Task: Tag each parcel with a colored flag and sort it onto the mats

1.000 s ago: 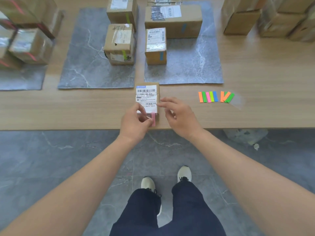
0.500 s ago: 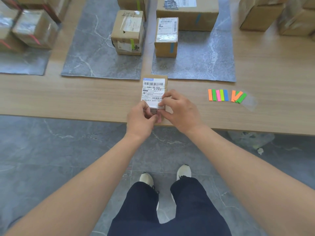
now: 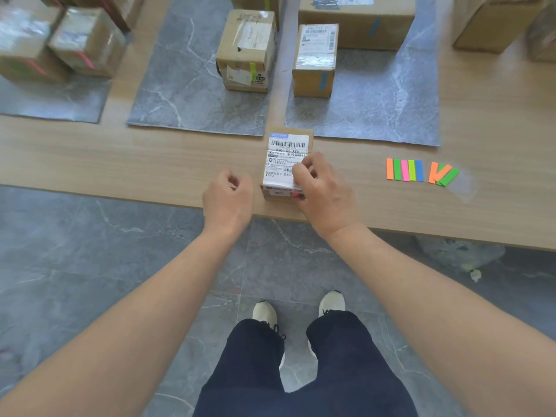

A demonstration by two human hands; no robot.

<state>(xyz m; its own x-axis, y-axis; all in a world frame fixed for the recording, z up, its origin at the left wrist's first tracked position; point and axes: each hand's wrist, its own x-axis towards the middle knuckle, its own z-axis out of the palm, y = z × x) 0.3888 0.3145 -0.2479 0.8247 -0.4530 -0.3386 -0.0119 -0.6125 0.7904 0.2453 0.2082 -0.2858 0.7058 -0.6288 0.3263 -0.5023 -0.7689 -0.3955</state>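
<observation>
At the near edge of the bench [image 3: 120,158] a small parcel [image 3: 284,152] lies label up, just short of the gap between two grey mats [image 3: 192,85]. The right hand [image 3: 325,191] has its grip clamped on the parcel's near right corner, beside a pink flag [image 3: 296,194]. The left hand [image 3: 227,197] hovers just left of it, grip loosely curled on nothing. Spare flags [image 3: 404,170] lie well to the right.
</observation>
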